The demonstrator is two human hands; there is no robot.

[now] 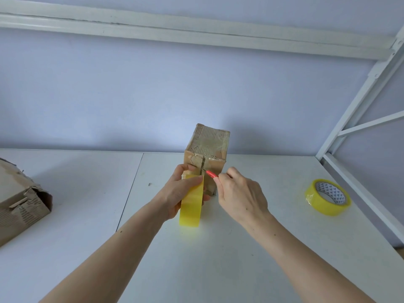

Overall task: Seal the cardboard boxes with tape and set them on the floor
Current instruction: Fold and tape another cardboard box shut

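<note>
A small cardboard box (207,147) stands upright on the white table (240,248), its top covered in clear tape. My left hand (181,191) grips a yellow tape roll (191,206) pressed against the box's near face, with a strip running up onto the box. My right hand (240,193) holds a red-handled cutter (211,174), whose blade tip touches the tape at the box's front seam.
A second yellow tape roll (328,197) lies flat on the table at the right. A larger, torn cardboard box (19,200) lies on its side at the left edge. A white metal frame (358,119) rises at the right, and a pale wall stands behind.
</note>
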